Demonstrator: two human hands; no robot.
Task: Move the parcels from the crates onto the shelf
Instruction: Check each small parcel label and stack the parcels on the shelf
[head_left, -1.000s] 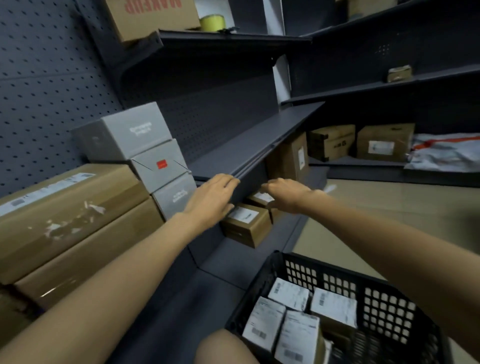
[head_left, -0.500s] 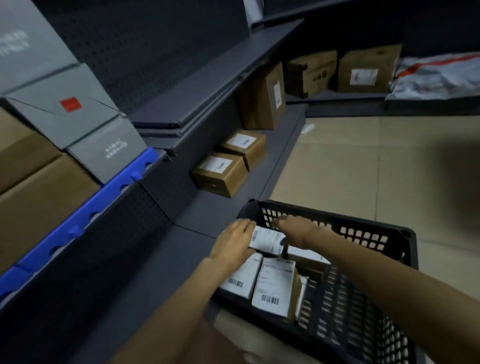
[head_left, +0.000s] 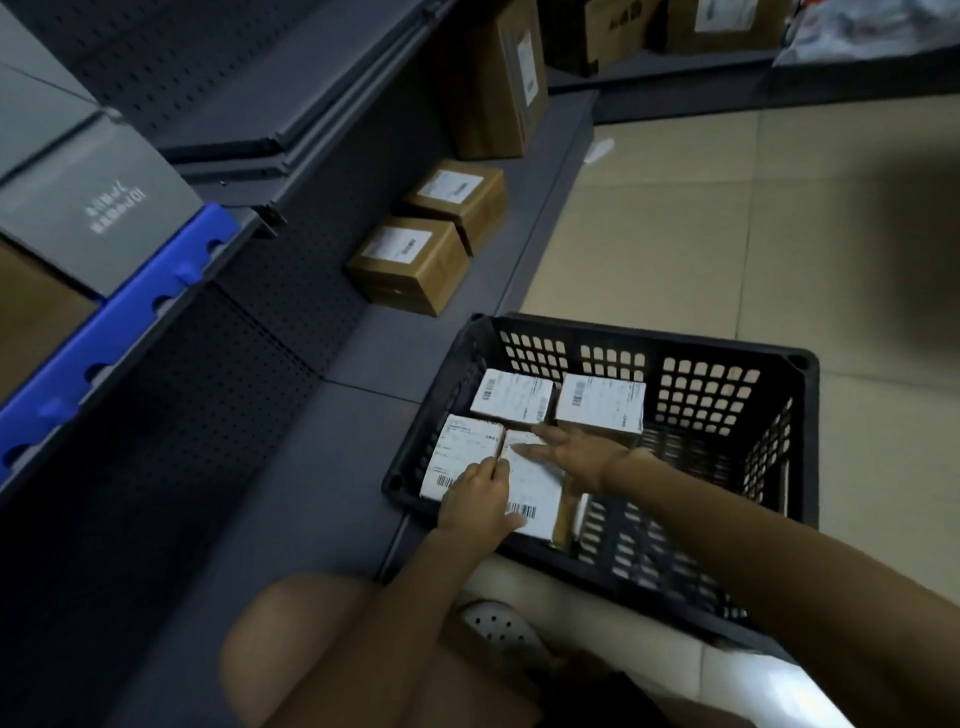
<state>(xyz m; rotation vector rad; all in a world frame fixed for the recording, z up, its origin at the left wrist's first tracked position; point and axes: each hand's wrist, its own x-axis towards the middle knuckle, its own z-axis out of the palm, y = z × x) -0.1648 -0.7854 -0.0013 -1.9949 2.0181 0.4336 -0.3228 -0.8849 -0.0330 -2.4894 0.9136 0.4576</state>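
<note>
A black plastic crate (head_left: 649, 338) stands on the floor against the low grey shelf (head_left: 363, 358). Several brown parcels with white labels lie in its left half. My left hand (head_left: 478, 501) has its fingers pushed down along the left edge of the near-right parcel (head_left: 535, 491). My right hand (head_left: 576, 457) lies over that parcel's far right side, so both hands clasp it. Beside it sit the near-left parcel (head_left: 462, 454), the far-left parcel (head_left: 511, 397) and the far-right parcel (head_left: 600, 402). Two labelled brown boxes (head_left: 410, 265) (head_left: 457, 200) rest on the shelf.
A tall brown carton (head_left: 498, 78) stands further along the shelf. Grey boxes (head_left: 98, 208) sit in a blue bin (head_left: 104, 338) on the upper shelf at left. My knee (head_left: 311, 649) and shoe (head_left: 498, 623) are in front of the crate. Tiled floor (head_left: 727, 208) lies to the right.
My hands came down from the shelf into the crate, then shifted from a far parcel to the near-right one. The view tilted downward.
</note>
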